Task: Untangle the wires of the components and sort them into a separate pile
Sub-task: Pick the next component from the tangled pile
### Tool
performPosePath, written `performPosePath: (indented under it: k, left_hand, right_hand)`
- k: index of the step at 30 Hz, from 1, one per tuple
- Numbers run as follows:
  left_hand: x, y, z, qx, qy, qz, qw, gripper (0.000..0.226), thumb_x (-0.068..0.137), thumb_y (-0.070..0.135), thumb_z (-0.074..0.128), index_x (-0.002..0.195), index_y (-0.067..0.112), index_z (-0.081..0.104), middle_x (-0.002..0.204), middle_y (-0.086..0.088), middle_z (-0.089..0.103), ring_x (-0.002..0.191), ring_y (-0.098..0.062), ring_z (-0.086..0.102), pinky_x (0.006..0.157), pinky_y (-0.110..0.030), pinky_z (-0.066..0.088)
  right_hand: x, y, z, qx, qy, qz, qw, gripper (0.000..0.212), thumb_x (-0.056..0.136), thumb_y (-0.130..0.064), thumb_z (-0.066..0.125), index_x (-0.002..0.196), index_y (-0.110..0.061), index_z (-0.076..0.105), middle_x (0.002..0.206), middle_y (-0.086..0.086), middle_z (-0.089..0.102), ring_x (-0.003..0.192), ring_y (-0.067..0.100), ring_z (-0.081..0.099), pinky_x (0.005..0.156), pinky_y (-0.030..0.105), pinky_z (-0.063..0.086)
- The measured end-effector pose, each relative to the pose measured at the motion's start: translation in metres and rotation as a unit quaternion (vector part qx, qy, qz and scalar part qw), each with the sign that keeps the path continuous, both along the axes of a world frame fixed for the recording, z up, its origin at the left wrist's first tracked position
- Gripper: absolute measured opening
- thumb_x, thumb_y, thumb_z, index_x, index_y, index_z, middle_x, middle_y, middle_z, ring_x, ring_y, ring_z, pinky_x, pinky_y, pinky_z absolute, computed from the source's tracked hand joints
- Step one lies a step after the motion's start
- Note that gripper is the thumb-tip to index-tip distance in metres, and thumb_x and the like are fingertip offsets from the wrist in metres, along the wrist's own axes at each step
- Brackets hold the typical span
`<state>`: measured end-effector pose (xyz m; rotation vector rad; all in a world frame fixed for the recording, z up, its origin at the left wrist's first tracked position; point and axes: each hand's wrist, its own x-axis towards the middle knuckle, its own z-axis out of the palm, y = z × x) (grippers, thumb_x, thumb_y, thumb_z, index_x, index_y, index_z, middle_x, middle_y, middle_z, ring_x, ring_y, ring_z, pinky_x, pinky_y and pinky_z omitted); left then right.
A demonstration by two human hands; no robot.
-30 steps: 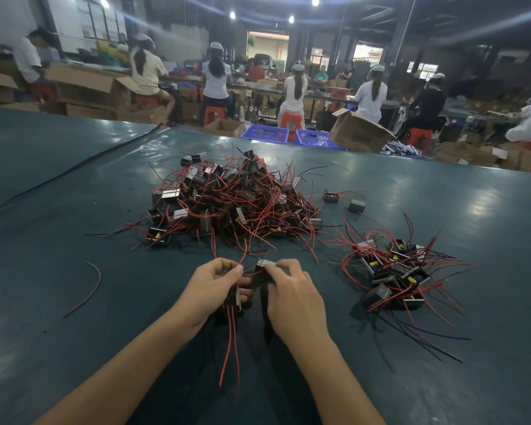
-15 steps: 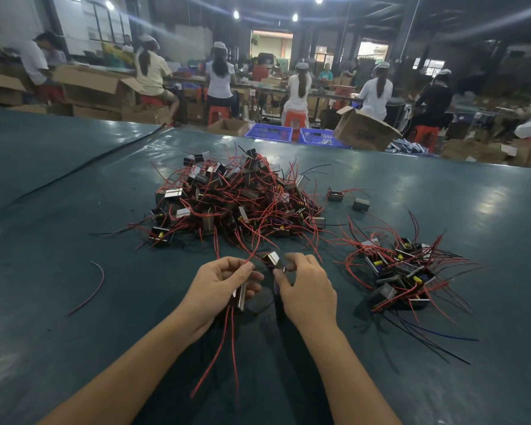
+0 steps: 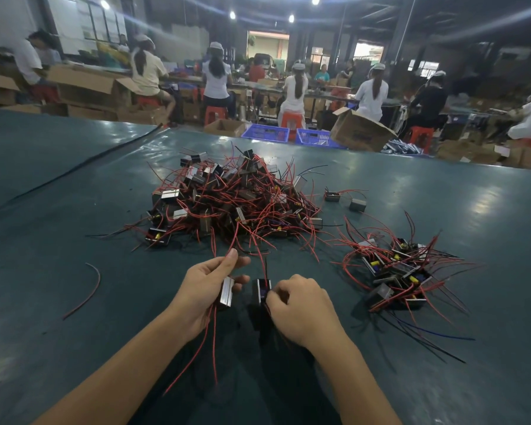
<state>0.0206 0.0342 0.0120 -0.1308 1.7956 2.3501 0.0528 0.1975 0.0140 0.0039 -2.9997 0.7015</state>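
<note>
A big tangled heap (image 3: 236, 197) of small metal components with red wires lies mid-table. A smaller sorted pile (image 3: 396, 271) lies to its right. My left hand (image 3: 207, 289) grips a silver-edged component (image 3: 227, 292) and pinches a red wire that runs up toward the heap; more red wires hang below the hand. My right hand (image 3: 301, 305) pinches a second dark component (image 3: 260, 290) by its near side, just right of the first one. The two components sit a small gap apart, in front of the heap.
The table (image 3: 74, 302) has a dark green cover. A loose red wire (image 3: 89, 289) lies at the left. Two stray components (image 3: 345, 200) sit beyond the sorted pile. Past the far edge are cardboard boxes, blue crates (image 3: 288, 136) and seated workers.
My hands have drawn apart and nearer to me. The two components, close together before, now sit separated, one in each hand. The left hand now pinches a wire above its component.
</note>
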Motion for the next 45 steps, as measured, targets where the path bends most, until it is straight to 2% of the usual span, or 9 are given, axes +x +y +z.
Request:
performPosePath:
  k: [5, 9, 14, 18, 22, 28, 35, 40, 45]
  left_hand:
    - [0.006, 0.006, 0.003, 0.004, 0.026, -0.021, 0.999, 0.029, 0.087, 0.033, 0.061, 0.078, 0.011, 0.078, 0.095, -0.008, 0.076, 0.067, -0.009, 0.068, 0.055, -0.018, 0.052]
    - [0.008, 0.008, 0.004, 0.004, 0.034, -0.037, 0.999, 0.032, 0.081, 0.035, 0.062, 0.082, 0.005, 0.075, 0.090, -0.010, 0.076, 0.069, -0.012, 0.070, 0.056, -0.017, 0.052]
    - [0.011, 0.011, 0.004, -0.005, 0.048, -0.056, 0.997, 0.028, 0.081, 0.035, 0.063, 0.075, 0.014, 0.080, 0.087, -0.008, 0.077, 0.073, -0.012, 0.072, 0.057, -0.017, 0.052]
    - [0.011, 0.007, 0.003, -0.034, 0.076, -0.057, 0.995, 0.027, 0.081, 0.035, 0.064, 0.079, 0.013, 0.080, 0.090, -0.008, 0.077, 0.077, -0.011, 0.072, 0.057, -0.016, 0.052]
    - [0.010, 0.008, 0.002, -0.033, 0.080, -0.023, 0.996, 0.028, 0.076, 0.035, 0.067, 0.078, 0.010, 0.079, 0.087, -0.009, 0.076, 0.073, -0.012, 0.071, 0.056, -0.017, 0.052]
    - [0.010, 0.009, 0.004, -0.035, 0.092, -0.036, 0.994, 0.032, 0.078, 0.038, 0.063, 0.088, 0.010, 0.076, 0.096, -0.001, 0.076, 0.071, -0.009, 0.070, 0.058, -0.019, 0.053]
    - [0.008, 0.008, 0.002, -0.032, 0.085, -0.008, 0.996, 0.021, 0.093, 0.022, 0.059, 0.086, 0.006, 0.071, 0.071, -0.005, 0.070, 0.065, -0.015, 0.064, 0.060, -0.022, 0.054]
    - [0.004, 0.006, -0.002, -0.077, 0.104, 0.017, 0.992, 0.015, 0.090, 0.021, 0.065, 0.090, 0.007, 0.069, 0.051, 0.000, 0.058, 0.059, -0.014, 0.066, 0.062, -0.021, 0.050]
    - [0.002, 0.001, -0.001, -0.126, 0.164, 0.017, 0.978, 0.014, 0.091, 0.020, 0.066, 0.085, 0.010, 0.073, 0.059, -0.003, 0.066, 0.065, -0.015, 0.068, 0.075, -0.023, 0.053]
  right_hand:
    - [0.003, 0.004, 0.005, 0.006, -0.009, 0.038, 0.999, 0.029, 0.087, -0.048, 0.051, 0.070, -0.028, 0.064, 0.088, -0.012, 0.054, 0.089, 0.013, 0.044, 0.082, 0.030, 0.024]
    - [0.002, 0.007, 0.007, -0.120, 0.037, 0.022, 0.992, 0.032, 0.084, -0.059, 0.058, 0.080, -0.029, 0.069, 0.079, -0.016, 0.060, 0.080, 0.002, 0.056, 0.079, 0.028, 0.042]
    - [0.001, -0.001, 0.005, -0.323, 0.026, 0.023, 0.946, 0.014, 0.084, -0.028, 0.074, 0.093, -0.018, 0.076, 0.080, -0.005, 0.074, 0.077, 0.007, 0.069, 0.075, 0.026, 0.057]
    - [0.002, -0.009, 0.000, -0.411, 0.019, -0.003, 0.912, 0.021, 0.086, -0.014, 0.073, 0.106, -0.016, 0.069, 0.083, 0.009, 0.074, 0.082, 0.024, 0.072, 0.076, 0.033, 0.058]
    - [0.001, -0.007, 0.001, -0.428, 0.023, -0.012, 0.904, 0.016, 0.087, -0.009, 0.069, 0.096, -0.022, 0.068, 0.082, 0.016, 0.073, 0.076, 0.027, 0.070, 0.075, 0.037, 0.057]
    - [0.002, -0.001, 0.004, -0.479, 0.002, -0.008, 0.878, 0.008, 0.086, -0.006, 0.071, 0.085, -0.014, 0.070, 0.075, 0.002, 0.074, 0.068, 0.008, 0.071, 0.057, 0.011, 0.048]
    - [0.000, 0.000, 0.004, -0.505, -0.015, -0.011, 0.863, 0.005, 0.091, -0.006, 0.063, 0.089, -0.010, 0.064, 0.064, 0.001, 0.073, 0.058, 0.007, 0.067, 0.055, 0.013, 0.047]
    - [-0.002, 0.000, 0.004, -0.513, -0.008, -0.012, 0.858, 0.010, 0.094, -0.017, 0.062, 0.085, -0.014, 0.064, 0.053, -0.003, 0.065, 0.053, 0.007, 0.062, 0.058, 0.017, 0.050]
    - [-0.001, 0.000, 0.004, -0.526, -0.011, -0.011, 0.850, 0.010, 0.091, -0.009, 0.065, 0.084, -0.015, 0.069, 0.063, -0.005, 0.069, 0.060, 0.004, 0.063, 0.059, 0.019, 0.052]
